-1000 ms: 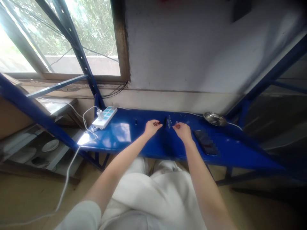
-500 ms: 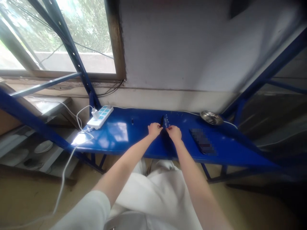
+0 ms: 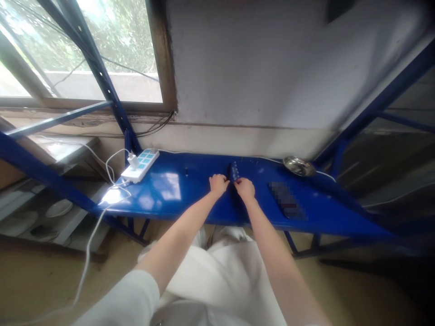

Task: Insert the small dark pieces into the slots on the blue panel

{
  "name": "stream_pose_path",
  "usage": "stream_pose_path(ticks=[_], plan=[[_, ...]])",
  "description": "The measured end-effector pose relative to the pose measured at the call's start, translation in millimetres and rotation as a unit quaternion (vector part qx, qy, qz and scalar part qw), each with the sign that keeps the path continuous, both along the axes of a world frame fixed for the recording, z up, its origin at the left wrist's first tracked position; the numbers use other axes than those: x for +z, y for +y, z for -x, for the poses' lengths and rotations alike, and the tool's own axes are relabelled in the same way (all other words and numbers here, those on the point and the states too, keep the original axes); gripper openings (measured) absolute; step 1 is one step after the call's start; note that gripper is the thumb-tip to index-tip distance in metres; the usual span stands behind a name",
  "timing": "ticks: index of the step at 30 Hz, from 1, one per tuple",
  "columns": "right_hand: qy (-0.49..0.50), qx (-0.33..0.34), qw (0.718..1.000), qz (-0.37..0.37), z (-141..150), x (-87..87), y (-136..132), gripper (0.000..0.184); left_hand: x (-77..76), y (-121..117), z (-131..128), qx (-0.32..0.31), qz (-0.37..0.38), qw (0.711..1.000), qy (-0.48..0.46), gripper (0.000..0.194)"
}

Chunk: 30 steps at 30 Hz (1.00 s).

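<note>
My left hand (image 3: 218,184) is closed in a pinch above the blue tabletop (image 3: 200,165), its fingertips beside a slim dark object (image 3: 229,170). Whether the fingers grip that object or something smaller cannot be made out. Close on the right, my right hand (image 3: 244,188) pinches the near end of a clear, bumpy strip (image 3: 235,170), which points away from me beside the dark object. The two hands are a small gap apart. A small dark piece (image 3: 186,171) lies on the table to the left.
Left on the table is a white power strip (image 3: 141,165) with a plugged-in charger and trailing white cable (image 3: 89,253). A blurred dark rectangular object (image 3: 287,200) lies to the right, a shiny metal dish (image 3: 299,166) behind it. Tiny bits (image 3: 251,161) lie near the wall. Blue frame posts (image 3: 113,104) rise at the sides.
The view has shifted slightly. Both hands keep nearly the same place and pinch, and the clear strip shows a little more upright between them.
</note>
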State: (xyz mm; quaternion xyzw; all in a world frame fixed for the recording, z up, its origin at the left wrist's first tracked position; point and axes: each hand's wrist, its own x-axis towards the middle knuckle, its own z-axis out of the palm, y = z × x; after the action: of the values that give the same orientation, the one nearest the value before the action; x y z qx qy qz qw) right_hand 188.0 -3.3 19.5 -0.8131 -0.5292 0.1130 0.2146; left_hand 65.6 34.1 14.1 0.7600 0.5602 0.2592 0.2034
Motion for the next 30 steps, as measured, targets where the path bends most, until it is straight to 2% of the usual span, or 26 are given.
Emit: stream_pose_path(ticks=[5, 12, 16, 20, 22, 26, 28, 30], plan=[[0.003, 0.0, 1.0, -0.005, -1, -0.9, 0, 0.024, 1.0, -2, -1, 0.003, 0.011, 1.0, -0.004, 0.018], [0.017, -0.004, 1.0, 0.022, 2, 5.6, 0, 0.022, 0.1, -2, 0, 0.003, 0.012, 0.999, 0.03, 0.021], [0.024, 0.004, 0.999, 0.042, 1, 9.4, -2, 0.027, 3.9, -6, 3, 0.008, 0.019, 0.999, 0.025, 0.023], [0.021, 0.013, 0.999, 0.047, -6, 12.3, -10, 0.037, 23.7, -4, 26, -0.022, -0.027, 0.999, 0.014, 0.021], [0.027, 0.009, 0.999, 0.034, -8, 15.0, -17, 0.037, 40.7, 4, 47, -0.028, -0.081, 0.996, 0.029, 0.019], [0.056, 0.001, 0.998, -0.015, -2, 27.1, -31, 0.032, 74.8, 28, 96, 0.0, -0.164, 0.983, 0.085, 0.022], [0.07, 0.008, 0.996, -0.055, 6, 36.0, -38, 0.03, 84.8, 37, 118, -0.001, -0.171, 0.977, 0.129, 0.024], [0.087, 0.023, 0.991, -0.095, 17, 45.7, -44, 0.029, 87.6, 42, 135, -0.009, -0.17, 0.969, 0.179, 0.026]])
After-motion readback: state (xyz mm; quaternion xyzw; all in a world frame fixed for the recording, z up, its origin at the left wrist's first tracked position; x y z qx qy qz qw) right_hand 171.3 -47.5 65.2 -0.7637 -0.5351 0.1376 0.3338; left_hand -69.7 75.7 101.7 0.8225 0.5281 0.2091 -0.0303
